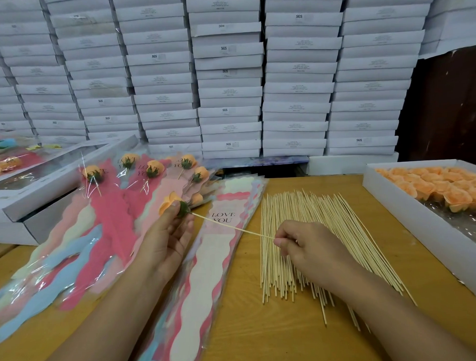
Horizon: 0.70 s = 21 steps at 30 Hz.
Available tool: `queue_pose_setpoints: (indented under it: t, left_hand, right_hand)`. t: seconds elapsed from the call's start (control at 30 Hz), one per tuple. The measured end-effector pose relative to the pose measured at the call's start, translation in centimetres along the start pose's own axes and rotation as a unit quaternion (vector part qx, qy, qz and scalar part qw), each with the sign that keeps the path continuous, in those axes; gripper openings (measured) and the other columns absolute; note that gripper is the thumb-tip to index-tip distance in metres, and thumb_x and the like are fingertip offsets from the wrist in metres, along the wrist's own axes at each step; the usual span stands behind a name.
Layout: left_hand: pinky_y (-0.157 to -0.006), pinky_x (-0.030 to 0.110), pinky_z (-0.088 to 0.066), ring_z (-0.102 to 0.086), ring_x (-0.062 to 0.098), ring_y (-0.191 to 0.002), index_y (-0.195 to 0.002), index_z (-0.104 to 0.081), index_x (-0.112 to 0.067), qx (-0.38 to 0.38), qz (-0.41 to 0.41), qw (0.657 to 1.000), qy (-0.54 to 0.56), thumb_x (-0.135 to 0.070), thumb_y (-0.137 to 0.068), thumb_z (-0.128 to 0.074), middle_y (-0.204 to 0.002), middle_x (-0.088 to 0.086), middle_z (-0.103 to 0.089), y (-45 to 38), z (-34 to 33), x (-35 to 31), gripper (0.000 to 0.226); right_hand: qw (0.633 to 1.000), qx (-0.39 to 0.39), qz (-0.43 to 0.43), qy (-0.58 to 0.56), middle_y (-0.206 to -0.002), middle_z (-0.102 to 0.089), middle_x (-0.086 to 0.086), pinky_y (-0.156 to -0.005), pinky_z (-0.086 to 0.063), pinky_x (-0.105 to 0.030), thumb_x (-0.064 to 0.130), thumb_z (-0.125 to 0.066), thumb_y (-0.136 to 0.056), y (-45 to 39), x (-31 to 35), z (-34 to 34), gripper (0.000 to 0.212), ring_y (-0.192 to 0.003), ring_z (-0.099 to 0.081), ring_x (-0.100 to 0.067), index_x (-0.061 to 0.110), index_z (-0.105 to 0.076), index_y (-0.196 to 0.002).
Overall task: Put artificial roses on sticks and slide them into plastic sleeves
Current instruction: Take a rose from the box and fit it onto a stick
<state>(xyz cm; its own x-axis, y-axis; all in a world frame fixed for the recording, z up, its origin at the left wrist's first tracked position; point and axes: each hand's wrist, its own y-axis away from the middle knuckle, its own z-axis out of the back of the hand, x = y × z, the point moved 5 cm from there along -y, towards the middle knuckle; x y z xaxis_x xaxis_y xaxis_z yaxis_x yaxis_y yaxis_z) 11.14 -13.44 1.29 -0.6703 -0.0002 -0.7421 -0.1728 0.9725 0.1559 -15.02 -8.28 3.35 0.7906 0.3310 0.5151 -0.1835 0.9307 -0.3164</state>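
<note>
Left hand [166, 237]: fingers pinching a peach foam rose [169, 203]. Right hand [306, 245]: pinching the thin wooden stick [233, 227] entering its green base; mounting under way, sleeving left. Finished sleeved roses [147, 170] fanned left; empty pastel plastic sleeves [207, 257] centre; loose sticks [300, 232]; white cardboard tray [410, 212] holding peach roses.

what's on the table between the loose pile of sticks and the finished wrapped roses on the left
In the head view, a stack of empty "LOVE YOU" plastic sleeves lies between the sticks and the wrapped roses.
</note>
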Motion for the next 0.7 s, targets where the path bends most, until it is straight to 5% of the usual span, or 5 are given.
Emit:
queue_pose_setpoints:
  t: [0.37,0.53,0.7]
  left_hand:
    - [-0.057,0.018,-0.059,-0.07,0.007,-0.065,-0.096,-0.07,-0.011,-0.007,-0.013,1.0,-0.02,-0.023,-0.093,-0.069,-0.084,0.004,-0.07,0.1,0.0,0.0,0.012]
    - [-0.054,0.018,-0.058,-0.068,0.008,-0.07,-0.103,-0.07,-0.012,-0.013,-0.015,0.999,-0.051,-0.03,-0.09,-0.071,-0.084,0.002,-0.071,0.3,-0.2,0.1,0.022]
    - [-0.049,0.015,-0.054,-0.065,0.007,-0.068,-0.101,-0.071,-0.013,-0.004,-0.033,0.996,-0.085,-0.036,-0.092,-0.067,-0.082,-0.001,-0.072,0.6,-0.4,0.0,0.025]
  right_hand:
    - [1.0,0.025,-0.012,0.005,-0.07,-0.067,0.009,-0.047,-0.035,-0.016,0.037,-0.054,-0.099,0.1,0.3,0.0,0.019,-0.05,-0.055,0.0,0.036,-0.063,-0.082]
    - [0.994,0.103,-0.019,-0.041,-0.074,-0.072,0.007,-0.059,-0.057,-0.035,0.03,-0.056,-0.097,0.2,0.5,-0.5,0.022,-0.061,-0.066,-0.015,0.036,-0.065,-0.079]
    - [0.95,0.244,-0.012,-0.193,-0.078,-0.076,0.001,-0.052,-0.048,-0.019,0.021,-0.068,-0.09,0.9,1.5,-1.0,0.011,-0.057,-0.06,-0.002,0.02,-0.078,-0.087]
